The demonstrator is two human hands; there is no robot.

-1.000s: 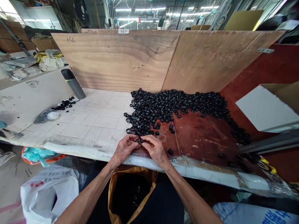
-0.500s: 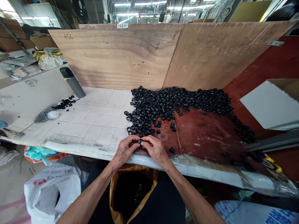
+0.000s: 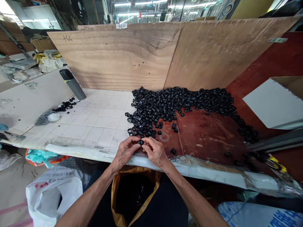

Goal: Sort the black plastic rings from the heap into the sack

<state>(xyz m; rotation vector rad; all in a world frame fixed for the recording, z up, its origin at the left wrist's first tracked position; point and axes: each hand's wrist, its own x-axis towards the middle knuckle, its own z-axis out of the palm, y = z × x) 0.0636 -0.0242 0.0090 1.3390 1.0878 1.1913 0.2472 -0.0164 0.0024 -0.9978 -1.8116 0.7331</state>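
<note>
Our L hand (image 3: 126,152) & R hand (image 3: 155,152) pinch a blk pc (image 3: 140,142), detail hidden by fingers; counter (image 3: 94,118) part white tile.

Far: upright plywood board (image 3: 113,60), strip lights (image 3: 151,3) glowing behind. Right: dark-red side panel (image 3: 267,63). Left: pale side panel (image 3: 35,97), cartons (image 3: 11,37) beyond. Near left: grey floor (image 3: 11,179).

2 hands (image 3: 126,151) — 1 bottle (image 3: 75,88) — black rings (image 3: 163,102) beyond counting.
</note>
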